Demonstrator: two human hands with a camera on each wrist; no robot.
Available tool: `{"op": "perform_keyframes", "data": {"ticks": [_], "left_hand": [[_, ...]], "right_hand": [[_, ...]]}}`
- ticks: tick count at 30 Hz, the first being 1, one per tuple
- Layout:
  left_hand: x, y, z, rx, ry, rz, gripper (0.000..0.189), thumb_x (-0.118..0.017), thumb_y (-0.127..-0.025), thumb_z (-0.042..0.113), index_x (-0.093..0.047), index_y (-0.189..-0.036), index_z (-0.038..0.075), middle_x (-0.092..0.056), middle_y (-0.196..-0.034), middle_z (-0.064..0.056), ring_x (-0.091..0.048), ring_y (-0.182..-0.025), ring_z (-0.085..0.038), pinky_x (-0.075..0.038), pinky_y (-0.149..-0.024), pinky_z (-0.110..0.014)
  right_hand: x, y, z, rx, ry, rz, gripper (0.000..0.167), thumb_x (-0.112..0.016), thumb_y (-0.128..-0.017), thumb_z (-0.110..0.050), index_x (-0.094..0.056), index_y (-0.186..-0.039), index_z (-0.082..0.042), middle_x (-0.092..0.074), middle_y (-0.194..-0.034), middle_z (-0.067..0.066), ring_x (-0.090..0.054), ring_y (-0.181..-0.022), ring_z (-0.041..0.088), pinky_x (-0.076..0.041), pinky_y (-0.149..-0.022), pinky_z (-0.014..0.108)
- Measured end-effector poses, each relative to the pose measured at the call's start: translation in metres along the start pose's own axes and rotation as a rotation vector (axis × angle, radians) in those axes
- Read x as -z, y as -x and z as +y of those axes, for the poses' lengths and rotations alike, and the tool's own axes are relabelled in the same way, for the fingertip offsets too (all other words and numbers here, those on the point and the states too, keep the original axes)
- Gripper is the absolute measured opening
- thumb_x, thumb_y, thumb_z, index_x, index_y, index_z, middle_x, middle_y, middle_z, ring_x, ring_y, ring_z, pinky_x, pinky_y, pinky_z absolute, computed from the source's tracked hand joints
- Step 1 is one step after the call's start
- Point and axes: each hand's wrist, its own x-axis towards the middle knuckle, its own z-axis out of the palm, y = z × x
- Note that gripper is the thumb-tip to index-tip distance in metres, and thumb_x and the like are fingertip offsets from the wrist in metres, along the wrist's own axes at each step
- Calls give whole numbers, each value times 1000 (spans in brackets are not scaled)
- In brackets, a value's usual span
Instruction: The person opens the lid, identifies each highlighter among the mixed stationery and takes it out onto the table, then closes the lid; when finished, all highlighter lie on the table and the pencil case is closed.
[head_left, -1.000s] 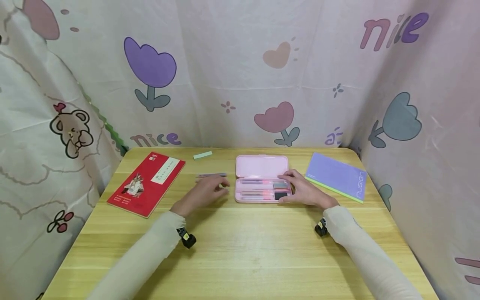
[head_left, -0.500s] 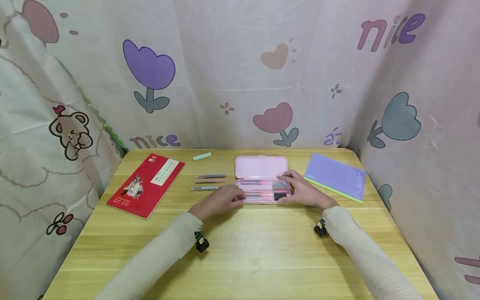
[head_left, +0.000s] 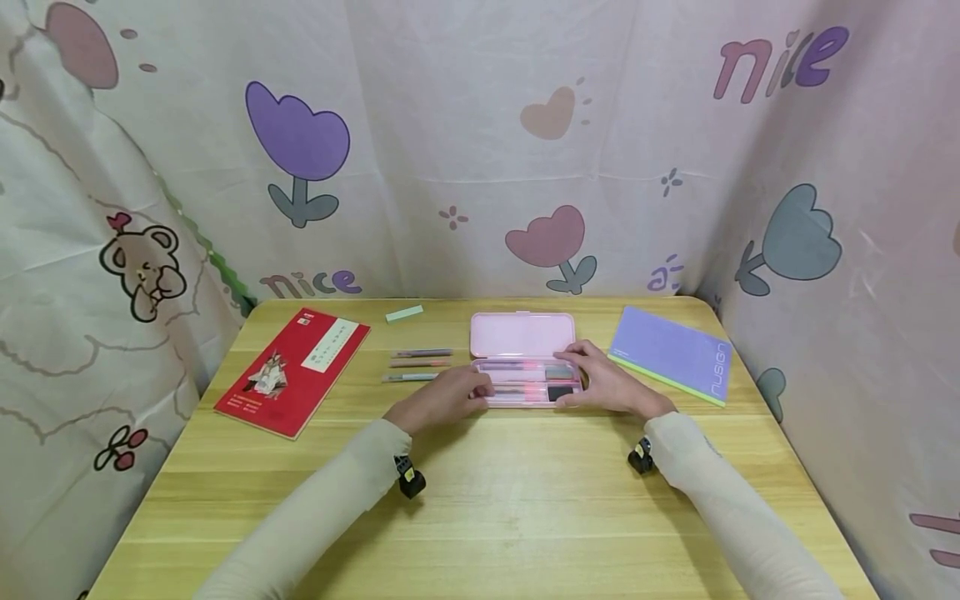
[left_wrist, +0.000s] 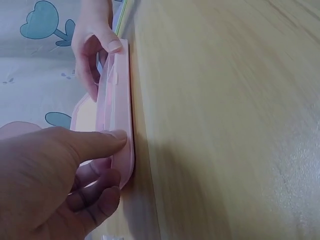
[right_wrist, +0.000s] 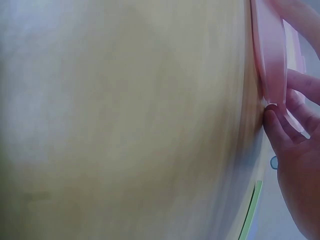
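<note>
A pink pencil case (head_left: 522, 335) lies open on the table, its lid folded back toward the curtain. Several pens (head_left: 519, 390) fill its two long compartments, with a black block (head_left: 560, 392) at the right end. My left hand (head_left: 442, 397) is at the case's left end; in the left wrist view its thumb (left_wrist: 102, 144) presses the front wall and the other fingers curl at the end. At the opposite end my right hand (head_left: 613, 385) grips the case, thumb at the front corner, fingers behind; the right wrist view shows the same hold.
Three slim pens or pencils (head_left: 422, 363) lie left of the case. Behind them is a pale green strip (head_left: 405, 313). A red booklet (head_left: 292, 371) lies at the left, a purple notebook (head_left: 671, 354) at the right. A printed curtain (head_left: 450, 150) stands behind the table.
My left hand has moved right, from over the loose pens to the left end of the pencil case, uncovering those pens. The right hand has stayed on the case.
</note>
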Motion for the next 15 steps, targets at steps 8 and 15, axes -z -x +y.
{"op": "perform_keyframes", "data": {"ticks": [8,15], "left_hand": [[0,-1,-6,32,100,12,13,-76,-104,15,-76,-116,14,-74,-108,2,-64,-95,-10,-57,-88,-31],[2,4,-14,85,220,65,13,-77,-104,19,-80,-117,17,-75,-106,5,-64,-94,-11,-56,-81,-28]], "right_hand": [[1,1,-2,-5,-8,-2,103,-91,-83,-60,-48,-165,-15,-42,-159,11,-48,-138,30,-45,-117,58],[0,1,0,-4,-6,5,103,-90,-83,-62,-48,-165,-16,-42,-159,11,-48,-138,30,-45,-116,59]]}}
